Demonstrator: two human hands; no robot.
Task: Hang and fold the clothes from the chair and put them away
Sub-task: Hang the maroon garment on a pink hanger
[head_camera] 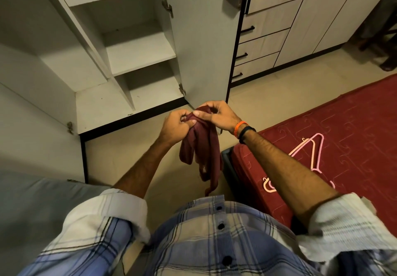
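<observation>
Left hand [176,125] and right hand [217,115], both curled around the top of a maroon garment [200,146] bunched at frame centre, its folds hanging down. Open wardrobe [137,54] at 11 o'clock; pink hangers [309,153] on red bed [354,125] at 3 o'clock.

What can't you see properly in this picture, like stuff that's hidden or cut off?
- Head view: what kind of garment the bunched dark red cloth is; it hangs crumpled from the left hand and right hand.
- Head view: the pink plastic hangers on the red bed cover are partly hidden by the right forearm, so their number is unclear.
- Head view: the chair with the clothes is not shown.
- Head view: the upper part of the open grey wardrobe is cut off by the top edge.
</observation>
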